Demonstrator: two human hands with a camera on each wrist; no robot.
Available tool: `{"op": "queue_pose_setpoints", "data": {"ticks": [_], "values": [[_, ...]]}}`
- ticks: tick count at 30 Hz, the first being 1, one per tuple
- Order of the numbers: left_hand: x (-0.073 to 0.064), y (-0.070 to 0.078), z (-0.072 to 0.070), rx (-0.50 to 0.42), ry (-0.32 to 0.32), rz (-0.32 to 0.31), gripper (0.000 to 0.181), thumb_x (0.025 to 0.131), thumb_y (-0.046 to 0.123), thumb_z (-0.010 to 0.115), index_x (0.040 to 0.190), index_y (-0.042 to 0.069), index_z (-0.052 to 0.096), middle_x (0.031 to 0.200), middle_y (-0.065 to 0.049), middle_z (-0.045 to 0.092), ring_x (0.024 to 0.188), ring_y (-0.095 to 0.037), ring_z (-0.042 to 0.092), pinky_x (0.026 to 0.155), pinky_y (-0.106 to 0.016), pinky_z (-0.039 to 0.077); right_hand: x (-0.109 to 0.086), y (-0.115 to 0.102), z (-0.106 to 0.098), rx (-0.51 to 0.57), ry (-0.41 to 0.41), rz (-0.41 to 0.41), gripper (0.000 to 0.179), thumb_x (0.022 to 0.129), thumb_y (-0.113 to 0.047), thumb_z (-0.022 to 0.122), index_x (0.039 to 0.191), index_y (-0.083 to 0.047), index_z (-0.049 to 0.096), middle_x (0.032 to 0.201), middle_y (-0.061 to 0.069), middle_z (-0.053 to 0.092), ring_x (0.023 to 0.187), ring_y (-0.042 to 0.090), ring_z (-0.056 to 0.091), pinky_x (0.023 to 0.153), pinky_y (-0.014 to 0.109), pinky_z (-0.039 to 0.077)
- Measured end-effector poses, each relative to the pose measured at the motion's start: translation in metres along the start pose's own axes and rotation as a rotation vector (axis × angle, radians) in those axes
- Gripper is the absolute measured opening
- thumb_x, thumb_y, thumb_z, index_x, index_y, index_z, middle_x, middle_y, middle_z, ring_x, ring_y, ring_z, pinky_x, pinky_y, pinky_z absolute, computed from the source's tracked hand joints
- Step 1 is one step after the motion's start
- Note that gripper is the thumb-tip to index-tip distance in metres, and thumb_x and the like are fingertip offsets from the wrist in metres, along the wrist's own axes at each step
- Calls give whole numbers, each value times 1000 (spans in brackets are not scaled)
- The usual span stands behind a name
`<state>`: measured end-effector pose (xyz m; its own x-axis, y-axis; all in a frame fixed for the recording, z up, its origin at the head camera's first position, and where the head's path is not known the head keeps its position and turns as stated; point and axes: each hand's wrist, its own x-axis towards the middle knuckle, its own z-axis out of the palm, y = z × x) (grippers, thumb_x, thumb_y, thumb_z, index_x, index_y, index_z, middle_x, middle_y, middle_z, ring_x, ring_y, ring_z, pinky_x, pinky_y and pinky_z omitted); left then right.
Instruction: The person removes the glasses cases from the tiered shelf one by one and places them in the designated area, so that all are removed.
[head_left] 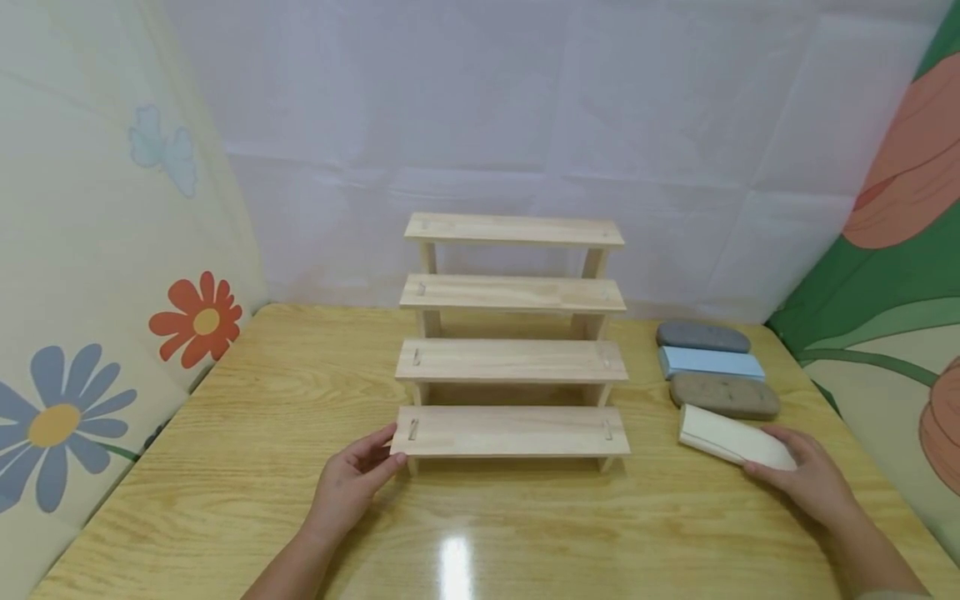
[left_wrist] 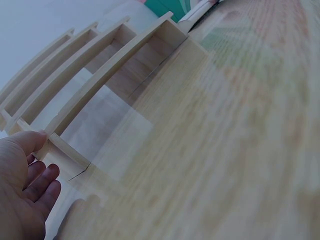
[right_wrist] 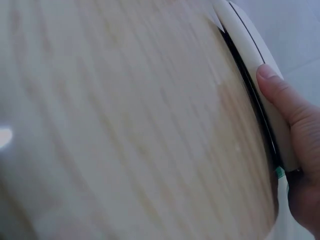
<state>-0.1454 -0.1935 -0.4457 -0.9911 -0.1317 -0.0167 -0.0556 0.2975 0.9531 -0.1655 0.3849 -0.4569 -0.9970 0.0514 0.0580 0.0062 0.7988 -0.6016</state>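
Observation:
A pale wooden tiered display stand point(head_left: 513, 432) with several stepped boards stands in the middle of the table. My left hand point(head_left: 348, 483) holds the left end of its lowest board, thumb at the front corner; the left wrist view shows the thumb on that corner point(left_wrist: 36, 141) and the other fingers loosely bent below. At the right, my right hand point(head_left: 813, 479) grips the right end of a cream glasses case point(head_left: 731, 437), thumb along its near side. The right wrist view shows a dark strip between the case point(right_wrist: 250, 45) and the tabletop; the fingers behind it are hidden.
Behind the cream case, a brown glasses case point(head_left: 723, 395), a light blue one point(head_left: 712, 363) and a grey one point(head_left: 702, 336) lie in a row. A white cloth point(head_left: 495, 100) hangs behind the wood-grain table point(head_left: 300, 375). Flower-printed panels point(head_left: 90, 275) flank it.

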Motion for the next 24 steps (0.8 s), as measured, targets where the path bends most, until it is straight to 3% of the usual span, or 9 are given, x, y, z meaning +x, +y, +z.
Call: {"op": "queue_pose_setpoints", "data": {"ticks": [9, 18, 24], "values": [[1, -1, -1, 6, -6, 0, 51, 89, 18, 73, 135, 4, 57, 133, -18, 61, 92, 6, 60, 81, -12, 51, 2, 2, 2, -17, 19, -50, 78, 83, -32, 78, 138, 8, 42, 142, 41, 32, 126, 61, 29, 100, 73, 25], [0, 0, 0, -9, -9, 10, 50, 89, 15, 73, 134, 2, 57, 133, -20, 61, 91, 6, 60, 81, -12, 52, -1, 2, 0, 16, 26, 8, 89, 83, -32, 78, 142, 14, 31, 144, 45, 26, 130, 63, 23, 105, 74, 20], [-1, 0, 0, -12, -4, 22, 49, 88, 14, 73, 133, 1, 57, 133, -20, 61, 91, 6, 60, 81, -12, 52, 0, -1, -3, 21, 42, 109, 96, 85, -40, 75, 146, 14, 24, 145, 46, 22, 132, 62, 21, 106, 72, 22]]}}
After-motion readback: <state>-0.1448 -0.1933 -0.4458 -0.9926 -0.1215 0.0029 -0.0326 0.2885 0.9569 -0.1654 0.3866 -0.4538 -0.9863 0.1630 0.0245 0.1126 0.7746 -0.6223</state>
